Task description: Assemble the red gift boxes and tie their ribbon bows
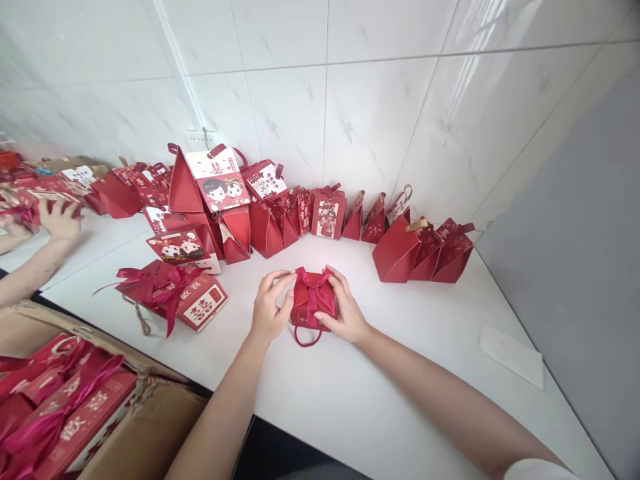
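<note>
A small red gift box (304, 300) with a dark pink ribbon bow (315, 293) on top sits on the white table in front of me. Its twisted red cord handle (307, 341) hangs out toward me. My left hand (271, 305) curls at the box's left side, fingertips and thumb against its edge. On the opposite side my right hand (347, 308) grips the box, its thumb across the lower front and its fingers along the right edge near the bow.
A larger bow-tied red box (193, 300) lies left of my hands. Red gift boxes (330, 213) line the tiled wall, some stacked. At lower left stands a cardboard carton (150, 420) of boxes. Another person's hand (60, 217) works at far left. A white slip (511, 355) lies right.
</note>
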`<control>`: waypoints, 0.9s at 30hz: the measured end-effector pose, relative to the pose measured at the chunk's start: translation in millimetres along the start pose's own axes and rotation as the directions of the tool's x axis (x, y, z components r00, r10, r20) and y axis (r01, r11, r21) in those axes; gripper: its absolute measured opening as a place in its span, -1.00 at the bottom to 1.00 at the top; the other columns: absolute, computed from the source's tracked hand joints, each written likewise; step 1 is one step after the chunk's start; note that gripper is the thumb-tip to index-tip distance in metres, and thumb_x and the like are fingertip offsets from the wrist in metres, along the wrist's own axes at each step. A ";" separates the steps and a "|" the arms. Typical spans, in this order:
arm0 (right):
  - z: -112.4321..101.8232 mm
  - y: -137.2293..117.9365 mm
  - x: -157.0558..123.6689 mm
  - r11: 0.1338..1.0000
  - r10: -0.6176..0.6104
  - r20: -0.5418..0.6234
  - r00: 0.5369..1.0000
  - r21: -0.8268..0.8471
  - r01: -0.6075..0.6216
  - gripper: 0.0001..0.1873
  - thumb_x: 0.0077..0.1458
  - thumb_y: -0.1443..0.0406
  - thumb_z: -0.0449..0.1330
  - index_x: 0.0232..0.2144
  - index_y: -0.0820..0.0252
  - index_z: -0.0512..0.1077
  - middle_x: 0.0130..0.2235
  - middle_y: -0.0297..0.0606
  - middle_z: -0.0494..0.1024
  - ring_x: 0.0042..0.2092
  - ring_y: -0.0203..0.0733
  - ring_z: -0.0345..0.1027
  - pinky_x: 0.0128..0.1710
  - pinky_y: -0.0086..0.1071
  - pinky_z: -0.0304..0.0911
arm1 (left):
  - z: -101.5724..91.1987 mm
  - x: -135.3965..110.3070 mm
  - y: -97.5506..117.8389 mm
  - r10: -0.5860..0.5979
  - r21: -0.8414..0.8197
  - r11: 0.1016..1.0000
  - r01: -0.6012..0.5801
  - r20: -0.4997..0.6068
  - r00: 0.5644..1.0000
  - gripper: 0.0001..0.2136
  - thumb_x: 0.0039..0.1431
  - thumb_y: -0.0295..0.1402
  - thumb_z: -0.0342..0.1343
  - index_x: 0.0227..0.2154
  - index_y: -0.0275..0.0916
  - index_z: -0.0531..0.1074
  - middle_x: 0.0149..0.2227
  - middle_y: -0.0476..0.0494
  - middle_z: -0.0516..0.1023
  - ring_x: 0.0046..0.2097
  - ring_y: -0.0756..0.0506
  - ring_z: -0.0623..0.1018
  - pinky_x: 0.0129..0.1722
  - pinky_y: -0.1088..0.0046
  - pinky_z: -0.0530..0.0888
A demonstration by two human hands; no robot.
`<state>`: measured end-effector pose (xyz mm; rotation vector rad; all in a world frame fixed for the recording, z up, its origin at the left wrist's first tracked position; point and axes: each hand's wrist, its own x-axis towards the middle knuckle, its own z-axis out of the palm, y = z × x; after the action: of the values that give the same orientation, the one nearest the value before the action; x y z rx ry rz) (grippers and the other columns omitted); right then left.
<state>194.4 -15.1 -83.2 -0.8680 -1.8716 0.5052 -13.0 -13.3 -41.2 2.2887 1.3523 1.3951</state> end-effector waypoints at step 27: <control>5.7 1.7 1.0 0.991 -0.020 -0.016 1.000 -0.135 0.018 -0.07 0.11 -0.21 0.04 0.32 0.13 -0.10 0.35 0.05 -0.07 0.35 0.15 -0.06 0.19 0.05 0.22 | 5.6 -1.0 -11.6 0.019 -0.273 0.962 0.005 0.086 0.996 -0.59 0.32 -0.37 -0.11 0.20 -0.11 0.25 0.13 -0.26 0.33 0.18 -0.18 0.34 0.06 0.18 0.41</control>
<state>189.6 -13.1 -86.3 -0.9395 -1.9138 0.3611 -16.0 -5.5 -51.0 2.1471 1.0525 1.3692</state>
